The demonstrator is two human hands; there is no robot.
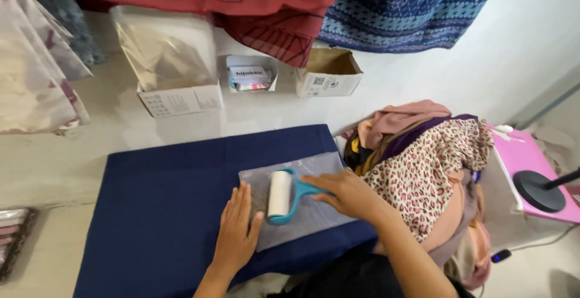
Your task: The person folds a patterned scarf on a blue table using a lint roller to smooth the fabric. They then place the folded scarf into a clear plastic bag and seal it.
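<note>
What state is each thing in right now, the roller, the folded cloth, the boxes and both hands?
lint roller: lying on the grey cloth, handle gripped
grey cloth: folded flat on the navy mat
left hand: flat, pressing the cloth
right hand: closed on the roller's handle
cardboard box: open
pile of fabrics: heaped, unfolded

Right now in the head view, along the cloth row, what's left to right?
Navy cloth → left hand flat on the grey fabric piece → white lint roller → right hand on its blue handle → clothes pile → pink box → black round stand base.
</note>
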